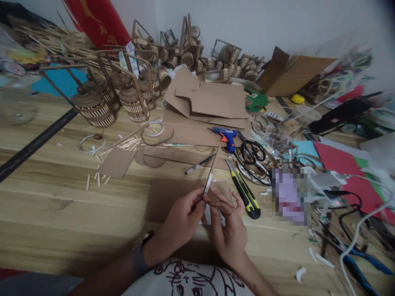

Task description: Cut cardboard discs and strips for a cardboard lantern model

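Note:
My left hand (183, 216) pinches a thin brown strip (212, 166) near its lower end, where a white piece (207, 184) covers it. The strip points up and away from me. My right hand (230, 230) meets the left at the same end, its fingertips closed against the strip and partly hiding it. Below both hands lies a cardboard sheet (163, 197), with some white paper showing between the fingers. A black and yellow utility knife (245, 191) lies just right of my hands. Beyond are a pen (200, 164) and a blue glue gun (226, 137).
Small lidded bamboo baskets (92, 109) with tall handles stand at the back left. Stacked cardboard (216, 98) lies at the back centre. Black-handled scissors (253, 150), coiled strips, coloured paper (336, 158) and a white cable (354, 238) crowd the right. Short sticks (131, 142) lie left.

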Motion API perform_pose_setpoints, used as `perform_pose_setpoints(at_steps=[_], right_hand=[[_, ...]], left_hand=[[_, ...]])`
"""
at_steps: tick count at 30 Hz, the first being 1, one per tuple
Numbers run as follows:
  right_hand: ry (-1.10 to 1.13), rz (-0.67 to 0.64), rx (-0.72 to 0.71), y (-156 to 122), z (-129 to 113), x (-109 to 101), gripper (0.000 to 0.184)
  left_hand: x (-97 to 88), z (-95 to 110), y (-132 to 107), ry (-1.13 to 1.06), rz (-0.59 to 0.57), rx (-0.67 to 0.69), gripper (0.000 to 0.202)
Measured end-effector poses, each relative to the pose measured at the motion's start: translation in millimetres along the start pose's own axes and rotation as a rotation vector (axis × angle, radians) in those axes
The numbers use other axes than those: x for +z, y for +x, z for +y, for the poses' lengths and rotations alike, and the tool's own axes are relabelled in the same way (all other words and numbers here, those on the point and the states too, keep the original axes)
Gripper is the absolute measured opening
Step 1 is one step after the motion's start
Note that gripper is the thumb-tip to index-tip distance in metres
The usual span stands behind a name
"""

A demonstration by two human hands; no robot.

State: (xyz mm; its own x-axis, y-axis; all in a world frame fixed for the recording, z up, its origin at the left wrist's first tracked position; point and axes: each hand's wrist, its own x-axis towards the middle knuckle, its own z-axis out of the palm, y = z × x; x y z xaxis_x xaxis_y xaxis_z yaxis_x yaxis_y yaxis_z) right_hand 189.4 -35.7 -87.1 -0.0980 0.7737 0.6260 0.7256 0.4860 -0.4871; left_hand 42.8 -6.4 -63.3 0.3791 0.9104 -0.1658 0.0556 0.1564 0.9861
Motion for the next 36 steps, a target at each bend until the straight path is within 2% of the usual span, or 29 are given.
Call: perform_pose_setpoints(at_steps=[2,6,10,15,23,30,36], right_hand=[[-0.016,-0.005,-0.029,0.9,0.5,-0.1,0.017],[-0.082,-0.024,-0.082,3.5,0.3,0.8,0.012],[-0.138,-0.017,-0.106,4.8,0.0,2.4,0.017],[-0.092,-0.003,-0.113,5.0,-3.0,2.6,0.018],[-0.022,0.008,-0.074,4.9,-8.9,1.8,0.019],[-0.034,0.006,-0.057,4.1,-7.8,0.1,0.02],[-0.064,-0.013,-0.039,2.3,-5.8,3.1,0.02]], left_hand=[[-0.9,0.7,0.8,0.018,-0.033,-0.001,0.037],[-3.1,-0.9,1.0,0.084,-0.018,-0.007,0.041],[-2.4,-2.6,0.9,0.084,-0.015,-0.019,0.042],[2.8,-3.4,0.1,0.031,0.035,0.017,0.033],[2.8,-4.4,-1.4,0.102,0.108,0.003,0.033],[1.3,-4.5,-1.5,0.09,0.05,0.006,0.039],[-0.1,-4.5,2.8,-0.002,-0.016,-0.059,0.043]])
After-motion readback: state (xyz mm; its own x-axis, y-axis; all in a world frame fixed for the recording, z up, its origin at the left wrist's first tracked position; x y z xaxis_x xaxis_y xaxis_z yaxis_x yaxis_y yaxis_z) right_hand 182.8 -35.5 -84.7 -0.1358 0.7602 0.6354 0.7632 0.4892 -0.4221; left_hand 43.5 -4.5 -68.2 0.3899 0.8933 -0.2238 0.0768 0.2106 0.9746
